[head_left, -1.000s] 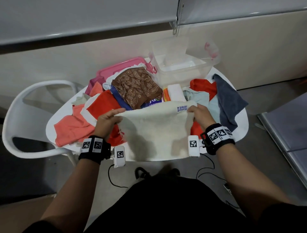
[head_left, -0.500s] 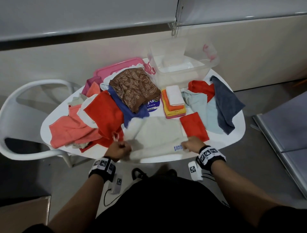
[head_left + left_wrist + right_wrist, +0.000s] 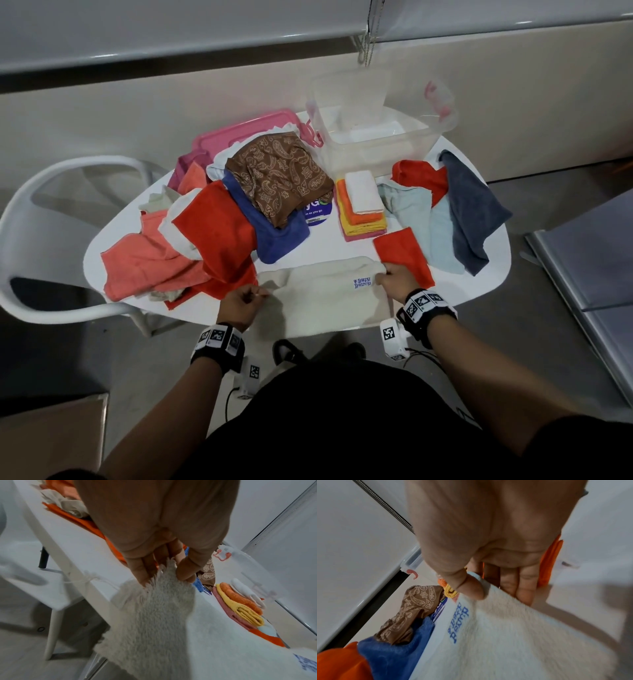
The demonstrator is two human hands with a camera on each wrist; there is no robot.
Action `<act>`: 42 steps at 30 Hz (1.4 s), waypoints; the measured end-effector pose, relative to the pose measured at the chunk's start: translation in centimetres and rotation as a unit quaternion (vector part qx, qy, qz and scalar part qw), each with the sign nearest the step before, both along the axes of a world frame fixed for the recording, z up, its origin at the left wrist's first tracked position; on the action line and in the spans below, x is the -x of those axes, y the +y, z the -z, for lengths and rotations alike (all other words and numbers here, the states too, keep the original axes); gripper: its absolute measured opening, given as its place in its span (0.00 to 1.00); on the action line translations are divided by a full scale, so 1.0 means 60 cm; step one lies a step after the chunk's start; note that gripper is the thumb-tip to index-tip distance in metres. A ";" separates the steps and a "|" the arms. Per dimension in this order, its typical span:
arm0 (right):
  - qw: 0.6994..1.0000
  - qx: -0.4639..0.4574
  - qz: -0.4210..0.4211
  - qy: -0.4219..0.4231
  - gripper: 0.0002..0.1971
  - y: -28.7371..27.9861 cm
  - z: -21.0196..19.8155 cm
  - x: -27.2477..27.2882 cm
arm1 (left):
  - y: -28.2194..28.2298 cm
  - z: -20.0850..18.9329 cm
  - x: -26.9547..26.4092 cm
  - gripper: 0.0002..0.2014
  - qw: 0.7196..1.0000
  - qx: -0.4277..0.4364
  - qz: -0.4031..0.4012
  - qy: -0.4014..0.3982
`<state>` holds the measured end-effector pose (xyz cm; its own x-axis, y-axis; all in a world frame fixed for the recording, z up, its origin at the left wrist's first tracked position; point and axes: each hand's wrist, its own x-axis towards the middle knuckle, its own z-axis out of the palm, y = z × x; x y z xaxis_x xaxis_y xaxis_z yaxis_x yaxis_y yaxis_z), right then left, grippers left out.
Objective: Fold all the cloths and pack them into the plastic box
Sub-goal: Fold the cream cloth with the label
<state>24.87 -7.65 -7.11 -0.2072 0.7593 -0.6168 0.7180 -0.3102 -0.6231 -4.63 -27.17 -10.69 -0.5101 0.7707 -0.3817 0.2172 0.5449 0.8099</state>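
A cream towel [image 3: 322, 291] with a small blue label lies along the near edge of the white table [image 3: 479, 281]. My left hand [image 3: 245, 301] pinches its left corner [image 3: 164, 582] between thumb and fingers. My right hand [image 3: 397, 279] pinches the right corner [image 3: 481, 588] beside the label. The clear plastic box [image 3: 376, 137] stands open at the far side of the table. In front of it sits a stack of folded cloths [image 3: 363, 205]: white on orange, yellow and pink. A folded red cloth [image 3: 402, 255] lies just beyond my right hand.
Loose cloths cover the left half: salmon [image 3: 147, 263], red [image 3: 219, 236], blue [image 3: 274, 236] and brown paisley [image 3: 281, 174], over a pink lid [image 3: 239, 132]. Light blue, red and grey cloths [image 3: 472, 212] lie at the right. A white chair [image 3: 44, 212] stands left of the table.
The towel, held up and spread a second ago, has come down flat on the near edge of the table. Both hands moved down and toward me, still holding its corners.
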 end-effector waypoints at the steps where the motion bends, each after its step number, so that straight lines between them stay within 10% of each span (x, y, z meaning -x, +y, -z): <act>1: 1.000 -0.003 0.014 0.005 0.10 0.003 -0.001 0.007 | 0.007 -0.001 0.001 0.09 1.000 -0.005 -0.006 -0.004; 12: 0.997 0.024 -0.030 -0.063 0.08 0.012 0.021 0.022 | 0.072 0.004 0.007 0.05 0.994 0.106 -0.003 -0.009; 21: 0.990 -0.027 -0.021 -0.139 0.17 0.022 0.036 0.031 | 0.082 0.007 0.011 0.12 0.993 0.033 -0.109 -0.028; 34: 0.985 -0.080 -0.010 -0.152 0.18 0.008 0.036 0.052 | 0.099 0.020 0.018 0.15 0.976 0.113 0.035 0.183; 39: 0.954 -0.219 -0.114 -0.171 0.15 -0.001 0.027 0.053 | 0.090 0.039 0.019 0.23 0.950 0.186 0.061 0.245; 42: 0.964 -0.113 -0.202 -0.131 0.12 -0.006 0.038 0.056 | 0.092 0.035 0.014 0.24 0.939 0.205 0.059 0.269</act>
<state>21.54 -8.01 -9.41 -0.3739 0.7709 -0.5157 0.8936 0.1504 -0.4230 -5.48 -21.64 -12.79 -0.6346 0.6785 -0.3701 0.6132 0.7335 0.2932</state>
